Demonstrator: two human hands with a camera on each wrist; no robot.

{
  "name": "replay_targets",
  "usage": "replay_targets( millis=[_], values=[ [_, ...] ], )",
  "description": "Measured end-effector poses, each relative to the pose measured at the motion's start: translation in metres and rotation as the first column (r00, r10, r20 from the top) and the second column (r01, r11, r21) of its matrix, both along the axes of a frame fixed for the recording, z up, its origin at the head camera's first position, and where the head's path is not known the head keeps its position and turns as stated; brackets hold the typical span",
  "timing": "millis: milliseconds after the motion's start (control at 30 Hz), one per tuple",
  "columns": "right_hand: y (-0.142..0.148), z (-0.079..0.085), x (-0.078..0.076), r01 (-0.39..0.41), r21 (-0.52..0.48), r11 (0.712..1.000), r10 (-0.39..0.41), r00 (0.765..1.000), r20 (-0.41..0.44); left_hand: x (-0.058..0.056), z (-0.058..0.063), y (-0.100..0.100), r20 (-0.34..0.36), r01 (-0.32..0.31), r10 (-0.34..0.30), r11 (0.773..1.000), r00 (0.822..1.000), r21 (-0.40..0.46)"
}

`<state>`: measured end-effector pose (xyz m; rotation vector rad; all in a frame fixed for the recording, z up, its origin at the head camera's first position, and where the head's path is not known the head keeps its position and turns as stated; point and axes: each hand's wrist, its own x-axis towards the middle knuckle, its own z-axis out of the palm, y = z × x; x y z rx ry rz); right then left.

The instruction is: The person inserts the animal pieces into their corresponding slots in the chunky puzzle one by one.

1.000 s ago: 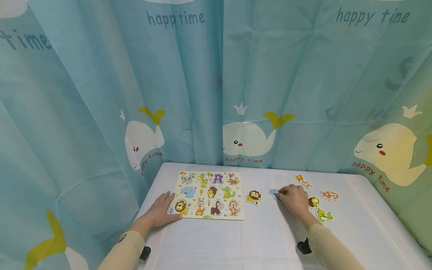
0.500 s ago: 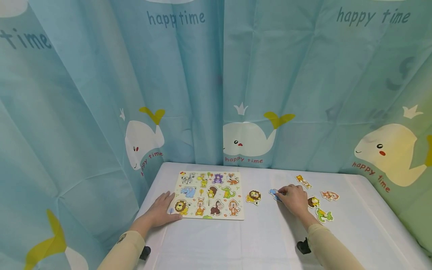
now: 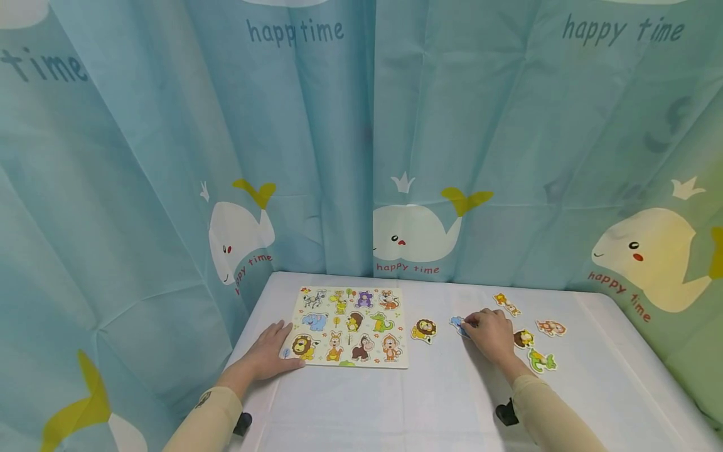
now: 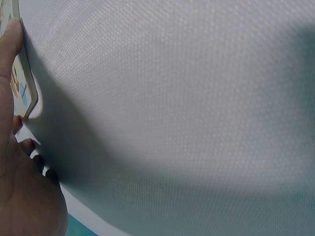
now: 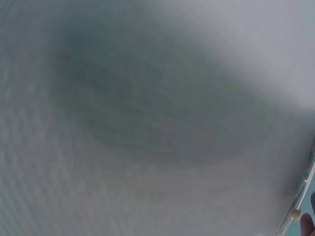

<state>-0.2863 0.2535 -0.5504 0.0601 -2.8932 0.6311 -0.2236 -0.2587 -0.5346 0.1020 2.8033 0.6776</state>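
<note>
A puzzle board (image 3: 339,356) printed with cartoon animals lies flat at the left of the table. My left hand (image 3: 270,353) rests at its front left corner, thumb along the front edge and fingers at the left side. In the left wrist view, the thumb (image 4: 11,42) lies straight over the board's edge. With fingertips and thumb, my right hand (image 3: 491,334) pinches a blue elephant puzzle piece (image 3: 456,324), which it partly covers, low over the table. Between board and right hand lies a lion piece (image 3: 423,330). The right wrist view shows mainly blurred cloth.
Beyond the right hand are loose pieces: a brown-and-yellow one (image 3: 524,339), a green crocodile (image 3: 542,361), a monkey (image 3: 551,328) and an orange one (image 3: 507,304). A pale cloth covers the table (image 3: 384,414). Behind it hangs a blue whale-print curtain (image 3: 316,157).
</note>
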Motion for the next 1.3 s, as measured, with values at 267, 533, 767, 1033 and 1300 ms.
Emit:
replay_targets(
  millis=[267, 533, 767, 1033, 1300],
  values=[
    [-0.003, 0.003, -0.002, 0.0, 0.014, 1.0, 0.001, 1.0, -0.03, 0.002, 0.001, 0.0, 0.003, -0.001, 0.001, 1.0, 1.0, -0.002],
    [-0.012, 0.012, -0.008, -0.037, 0.015, 0.999, 0.038, 0.997, -0.068, 0.003, 0.002, -0.001, -0.003, 0.0, 0.0, 1.0, 1.0, 0.0],
    [-0.041, 0.02, -0.009, -0.082, -0.002, 0.997, 0.082, 0.994, -0.068, 0.004, 0.003, -0.001, 0.001, 0.001, -0.001, 1.0, 1.0, 0.006],
    [-0.085, 0.03, -0.012, -0.164, 0.002, 0.987, 0.163, 0.98, -0.113, 0.001, 0.001, -0.002, 0.0, 0.003, -0.003, 1.0, 1.0, 0.001],
    [-0.129, 0.037, -0.017, -0.218, -0.009, 0.976, 0.215, 0.967, -0.134, -0.001, 0.0, -0.001, 0.004, 0.011, -0.011, 1.0, 1.0, 0.004]
  ],
)
